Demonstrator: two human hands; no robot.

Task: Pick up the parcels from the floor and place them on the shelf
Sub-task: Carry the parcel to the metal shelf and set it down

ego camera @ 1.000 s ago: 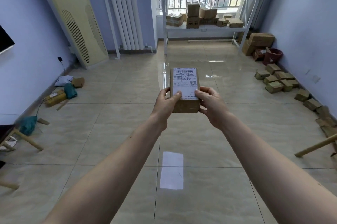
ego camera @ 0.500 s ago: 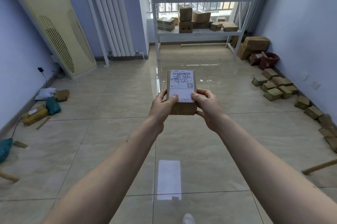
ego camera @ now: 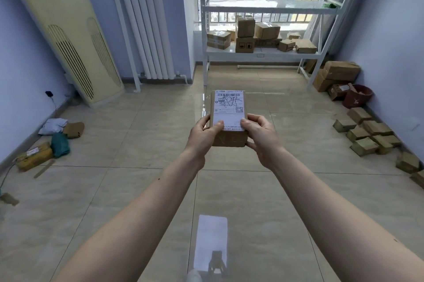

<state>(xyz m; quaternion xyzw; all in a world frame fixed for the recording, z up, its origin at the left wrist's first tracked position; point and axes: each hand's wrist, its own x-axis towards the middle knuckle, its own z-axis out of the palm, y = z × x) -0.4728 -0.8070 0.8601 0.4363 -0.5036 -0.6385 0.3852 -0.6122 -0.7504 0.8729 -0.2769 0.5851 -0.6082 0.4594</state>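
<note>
A small brown cardboard parcel (ego camera: 229, 109) with a white shipping label on top is held out in front of me at chest height. My left hand (ego camera: 203, 135) grips its near left corner and my right hand (ego camera: 260, 135) grips its near right corner, thumbs on the label. Straight ahead under the window stands a white metal shelf (ego camera: 261, 53); its lower board carries several cardboard boxes (ego camera: 245, 34). Its upper board (ego camera: 270, 9) holds only a small green item at the right end.
Several small brown parcels (ego camera: 367, 135) lie along the right wall, with bigger boxes (ego camera: 339, 73) and a dark red bucket (ego camera: 356, 98) beyond them. More packets and a green bag (ego camera: 59, 144) lie by the left wall. A tall air conditioner (ego camera: 68, 36) and radiator (ego camera: 142, 29) stand at the back left.
The shelf has grown larger in view as I moved toward it. Both hands keep the same hold on the parcel.
</note>
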